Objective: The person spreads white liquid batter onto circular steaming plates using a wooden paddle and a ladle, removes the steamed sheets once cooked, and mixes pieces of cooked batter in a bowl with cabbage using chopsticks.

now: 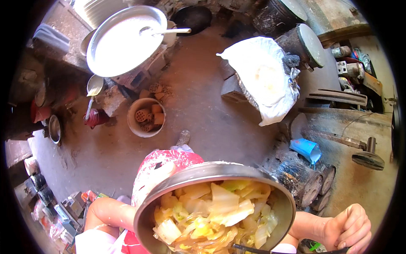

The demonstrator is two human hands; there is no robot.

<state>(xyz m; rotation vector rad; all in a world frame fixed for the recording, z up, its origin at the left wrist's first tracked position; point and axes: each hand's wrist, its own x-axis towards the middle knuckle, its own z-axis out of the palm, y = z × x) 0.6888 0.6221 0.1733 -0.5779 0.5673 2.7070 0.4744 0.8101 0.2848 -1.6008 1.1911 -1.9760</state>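
Dark chopstick-like stick (249, 249) is clasped in your right hand (350, 228), fingers curled closed about it. Its long axis runs left from that hand across the near right side of the metal bowl (220, 170), tip at the cooked cabbage (224, 205); contact cannot be confirmed. Bowl lies left of your right hand, mouth tilted toward you. Your left hand (157, 178), partly screened at the bowl's far-left outer wall, is the nearer one; its grip cannot be determined. Farther out: perforated bricks in a bucket (132, 122), left; blue plastic jug (305, 149), right.
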